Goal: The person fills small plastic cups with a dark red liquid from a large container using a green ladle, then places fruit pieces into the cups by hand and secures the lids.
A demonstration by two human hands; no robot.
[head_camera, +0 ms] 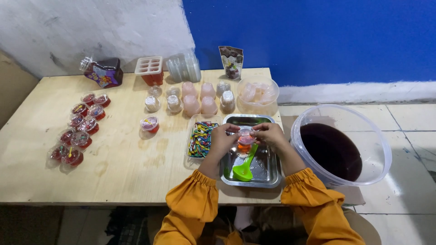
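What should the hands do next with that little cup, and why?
Probably press the lid down on the small cup. Both the left hand and the right hand pinch its rim over the metal tray, and closed red cups lie further left.

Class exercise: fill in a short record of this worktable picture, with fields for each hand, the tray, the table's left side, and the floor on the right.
Left hand: left hand grips the small clear plastic cup from the left
Right hand: right hand pinches the same cup from the right
Tray: rectangular steel tray holds a bright green plastic spoon
Table left: cluster of lidded red jelly cups on the pale wooden table
Floor right: large clear plastic bucket of dark liquid
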